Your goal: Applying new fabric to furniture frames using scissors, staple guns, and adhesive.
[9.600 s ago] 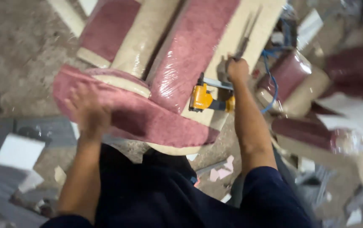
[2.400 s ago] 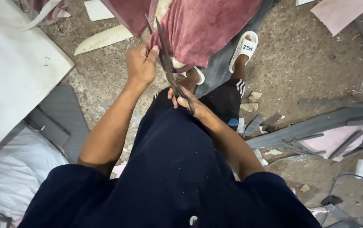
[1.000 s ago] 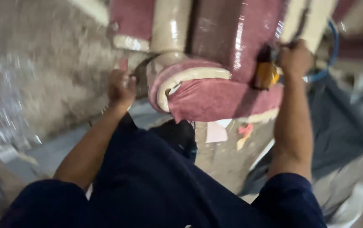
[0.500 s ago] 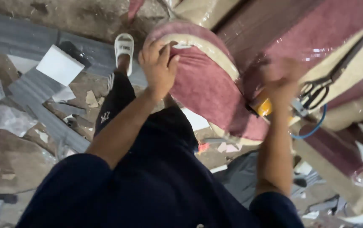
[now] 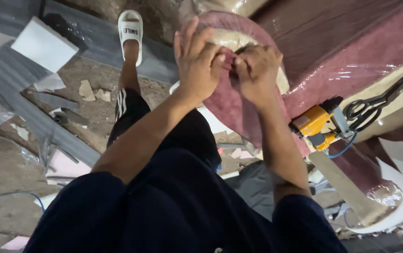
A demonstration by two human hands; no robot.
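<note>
Gritty littered floor (image 5: 93, 107); both hands (image 5: 199, 63) (image 5: 257, 70) pinch fuzzy maroon fabric (image 5: 232, 100) over curved foam

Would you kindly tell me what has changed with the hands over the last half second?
The right hand has left the yellow staple gun and moved left to the rounded pink fabric-covered cushion piece, where it now pinches the fabric edge beside the left hand. The left hand stayed on the cushion. The staple gun and black scissors remain lying on the wrapped panels.
</note>
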